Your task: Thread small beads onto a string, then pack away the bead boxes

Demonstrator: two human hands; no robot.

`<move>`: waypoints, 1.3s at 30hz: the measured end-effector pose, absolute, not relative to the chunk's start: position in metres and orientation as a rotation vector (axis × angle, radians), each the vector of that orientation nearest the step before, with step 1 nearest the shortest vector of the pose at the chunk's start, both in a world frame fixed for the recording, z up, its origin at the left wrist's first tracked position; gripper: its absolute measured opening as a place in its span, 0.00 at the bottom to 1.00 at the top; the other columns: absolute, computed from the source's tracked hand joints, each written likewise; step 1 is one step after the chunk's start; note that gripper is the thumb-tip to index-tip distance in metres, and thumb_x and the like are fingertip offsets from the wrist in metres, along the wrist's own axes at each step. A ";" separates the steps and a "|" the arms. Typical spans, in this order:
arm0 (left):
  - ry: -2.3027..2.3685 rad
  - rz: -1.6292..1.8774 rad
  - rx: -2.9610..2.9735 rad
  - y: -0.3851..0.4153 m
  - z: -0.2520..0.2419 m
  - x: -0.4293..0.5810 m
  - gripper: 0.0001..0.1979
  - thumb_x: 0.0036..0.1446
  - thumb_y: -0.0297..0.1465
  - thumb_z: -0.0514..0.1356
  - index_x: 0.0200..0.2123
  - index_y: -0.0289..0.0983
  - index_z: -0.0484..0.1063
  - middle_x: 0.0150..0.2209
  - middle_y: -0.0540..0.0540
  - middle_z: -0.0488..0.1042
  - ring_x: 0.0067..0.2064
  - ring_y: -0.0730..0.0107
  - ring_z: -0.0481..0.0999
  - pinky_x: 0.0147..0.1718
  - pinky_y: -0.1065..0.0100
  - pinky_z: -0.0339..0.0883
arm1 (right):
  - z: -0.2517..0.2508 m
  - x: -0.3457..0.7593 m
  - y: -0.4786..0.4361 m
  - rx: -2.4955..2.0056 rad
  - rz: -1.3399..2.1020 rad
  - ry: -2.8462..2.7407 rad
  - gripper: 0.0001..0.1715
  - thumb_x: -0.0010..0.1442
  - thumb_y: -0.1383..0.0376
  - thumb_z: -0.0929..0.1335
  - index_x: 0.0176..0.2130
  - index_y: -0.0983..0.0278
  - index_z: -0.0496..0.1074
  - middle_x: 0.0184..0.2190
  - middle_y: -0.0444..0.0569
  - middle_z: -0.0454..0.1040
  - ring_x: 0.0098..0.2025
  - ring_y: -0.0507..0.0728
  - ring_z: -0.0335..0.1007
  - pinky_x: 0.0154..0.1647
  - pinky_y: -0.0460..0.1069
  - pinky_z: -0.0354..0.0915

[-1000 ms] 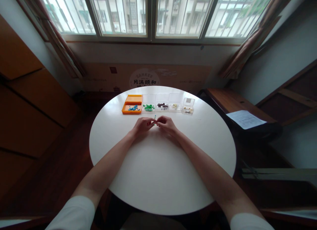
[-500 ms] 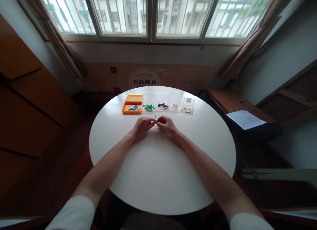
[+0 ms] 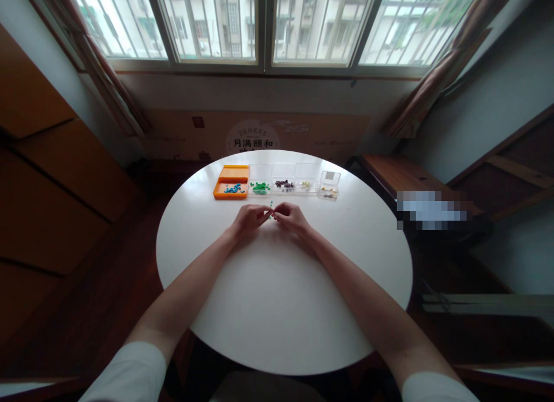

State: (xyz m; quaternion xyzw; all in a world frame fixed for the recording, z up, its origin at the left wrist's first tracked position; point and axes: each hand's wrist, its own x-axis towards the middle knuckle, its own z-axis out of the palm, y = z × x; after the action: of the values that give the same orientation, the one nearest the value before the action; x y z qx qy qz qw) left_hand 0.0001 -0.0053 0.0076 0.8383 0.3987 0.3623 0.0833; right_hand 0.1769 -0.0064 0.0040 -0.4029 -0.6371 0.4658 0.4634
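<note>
The grip of the left hand (image 3: 252, 218) is drawn nearly closed, with thumb and finger pinched together, and the grip of the right hand (image 3: 292, 218) is likewise narrow; the fingertips of both meet, or almost meet. Some very small green pieces (image 3: 271, 203) show in a thin line at this meeting point, a little above and a little below the fingertips. They are tiny and partly covered, so I cannot tell whether one hand or both hands have hold of them. The two hands are low over the round, smooth white bench (image 3: 277, 315), and the bare forearms (image 3: 190, 280) reach in over its near edge.

Just beyond the hands, five boxes are side by side in a row, with their lids raised. At the left is an orange plastic box (image 3: 229, 196) with blue pieces (image 3: 234, 189) inside. Next to it is a transparent plastic box (image 3: 260, 172) with bright green pieces (image 3: 259, 188), then a second clear box (image 3: 283, 171) containing dark brown pieces (image 3: 284, 184), then a third clear box (image 3: 305, 171) with pale yellow pieces (image 3: 305, 185), and at the right end a smaller clear box (image 3: 330, 179) with yellowish pieces (image 3: 329, 189). Farther away, behind the bench, there is a light brown printed panel (image 3: 173, 130) under a wide barred window (image 3: 267, 32)
</note>
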 end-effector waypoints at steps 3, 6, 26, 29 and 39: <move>1.186 1.089 2.509 -0.005 0.008 0.000 0.11 0.57 0.35 0.57 0.36 0.37 0.78 0.21 0.50 0.72 0.22 0.80 0.65 0.25 0.77 0.57 | 0.004 0.177 -0.006 -0.998 1.134 -1.578 0.11 0.44 0.61 0.70 0.28 0.65 0.69 0.22 0.45 0.72 0.25 0.51 0.67 0.27 0.47 0.64; 1.181 1.101 2.512 -0.005 0.007 0.000 0.11 0.57 0.34 0.56 0.36 0.37 0.78 0.21 0.50 0.72 0.22 0.80 0.65 0.25 0.77 0.56 | 0.003 0.177 -0.006 -1.003 1.127 -1.579 0.10 0.44 0.61 0.70 0.27 0.66 0.69 0.21 0.45 0.72 0.24 0.51 0.67 0.27 0.47 0.63; 1.197 1.094 2.526 -0.004 0.005 0.000 0.12 0.57 0.36 0.56 0.36 0.38 0.78 0.20 0.51 0.71 0.22 0.80 0.64 0.25 0.76 0.56 | 0.003 0.176 -0.006 -1.001 1.149 -1.578 0.11 0.45 0.60 0.70 0.28 0.66 0.69 0.22 0.45 0.72 0.24 0.51 0.66 0.26 0.46 0.62; 1.187 1.103 2.522 -0.004 0.005 0.000 0.12 0.57 0.36 0.56 0.36 0.38 0.78 0.20 0.51 0.70 0.22 0.80 0.64 0.26 0.76 0.56 | 0.002 0.177 -0.006 -1.005 1.141 -1.592 0.11 0.45 0.60 0.70 0.28 0.66 0.69 0.21 0.44 0.71 0.24 0.51 0.66 0.26 0.46 0.62; 1.210 1.081 2.509 -0.005 0.006 0.001 0.12 0.57 0.36 0.56 0.37 0.38 0.77 0.19 0.52 0.69 0.21 0.80 0.63 0.25 0.76 0.55 | 0.003 0.176 -0.006 -1.001 1.140 -1.594 0.12 0.45 0.60 0.70 0.28 0.66 0.68 0.21 0.44 0.71 0.24 0.50 0.65 0.26 0.46 0.62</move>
State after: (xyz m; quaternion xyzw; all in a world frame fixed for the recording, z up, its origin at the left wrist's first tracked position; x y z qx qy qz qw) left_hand 0.0008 -0.0051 0.0063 0.8373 0.4037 0.3607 0.0767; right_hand 0.1763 -0.0064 0.0032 -0.4053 -0.6456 0.4619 0.4535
